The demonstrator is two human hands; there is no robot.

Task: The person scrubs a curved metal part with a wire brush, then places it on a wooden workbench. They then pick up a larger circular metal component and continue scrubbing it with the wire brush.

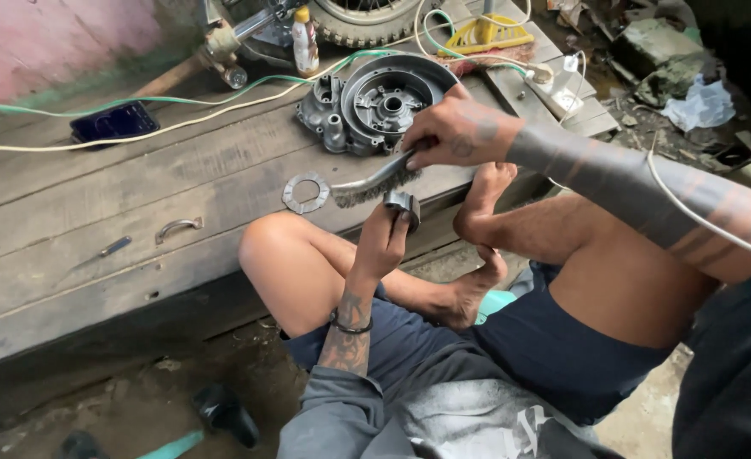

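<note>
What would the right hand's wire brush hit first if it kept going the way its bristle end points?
Probably the flat metal ring on the bench; the right hand aims the wire brush leftward at it. Depth is unclear, so it might pass just above.

Left hand: thin dark bracelet at the wrist, tattoo on the forearm, grey sleeve pushed up near the elbow. Right hand: tattoo marks on the back, banded tattoos down the forearm, dark sleeve at the upper arm. Dark navy shorts, grey printed top, bare feet.
</note>
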